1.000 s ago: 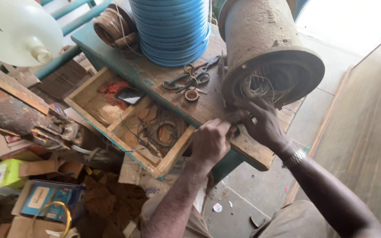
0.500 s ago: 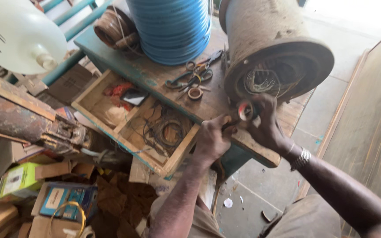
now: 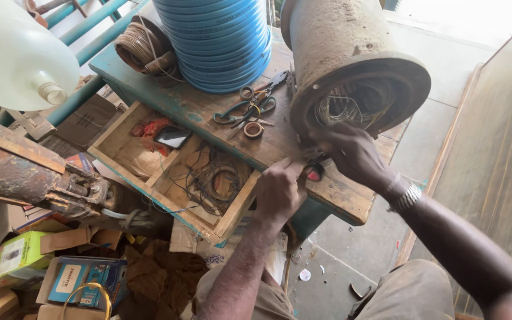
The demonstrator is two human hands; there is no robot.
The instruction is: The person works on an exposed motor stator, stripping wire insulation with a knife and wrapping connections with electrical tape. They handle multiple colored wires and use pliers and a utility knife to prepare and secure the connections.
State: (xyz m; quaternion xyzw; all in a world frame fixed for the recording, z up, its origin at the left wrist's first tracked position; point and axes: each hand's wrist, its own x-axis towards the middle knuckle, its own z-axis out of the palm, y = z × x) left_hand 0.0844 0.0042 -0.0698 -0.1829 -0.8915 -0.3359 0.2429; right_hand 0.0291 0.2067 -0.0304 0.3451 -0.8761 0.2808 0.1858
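Copper-coloured wire fills the open end of the dusty motor housing (image 3: 351, 65) at the worktop's (image 3: 339, 198) right. The right hand (image 3: 351, 155) pinches wire ends at its rim; the left hand (image 3: 278, 191), fist closed, holds them just beside a red tape roll (image 3: 314, 173). Scissors (image 3: 250, 106) lie farther left.

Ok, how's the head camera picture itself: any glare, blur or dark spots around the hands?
Head view: top right corner blown out white by daylight; left hand and right hand sharp enough, no motion blur; inside of the motor housing shaded, its wire windings dim but readable; open drawer evenly lit; straight edges bow slightly near the frame's sides.
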